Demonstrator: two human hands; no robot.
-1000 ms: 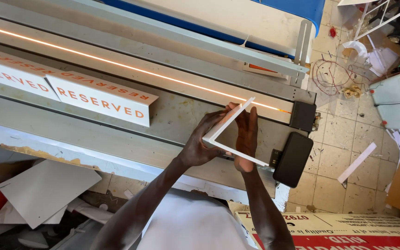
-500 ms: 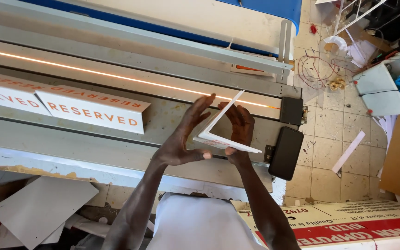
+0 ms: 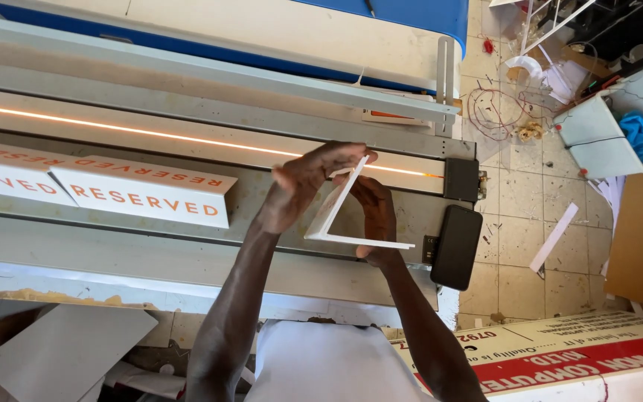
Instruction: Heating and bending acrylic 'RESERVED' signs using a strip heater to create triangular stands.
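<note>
A thin white plastic sheet (image 3: 334, 208), bent into a V, is held up over the metal bench (image 3: 187, 257). My left hand (image 3: 308, 181) grips the upright flap at its top edge. My right hand (image 3: 375, 216) sits inside the fold, behind the sheet, and holds the lower flap. A glowing orange heating line (image 3: 150, 134) runs along the bench just beyond the hands. Two folded white tent signs (image 3: 139, 190) with orange lettering lie on the bench to the left.
A black box (image 3: 455, 246) and a smaller black block (image 3: 461, 179) are fixed at the bench's right end. Tiled floor on the right carries wire, scraps, a white strip (image 3: 554, 237) and a white bin (image 3: 612, 134). A printed board (image 3: 560, 357) lies at lower right.
The left hand has moved up to the top edge of the raised flap and closed on it. The fold looks tighter, and the view has shifted slightly.
</note>
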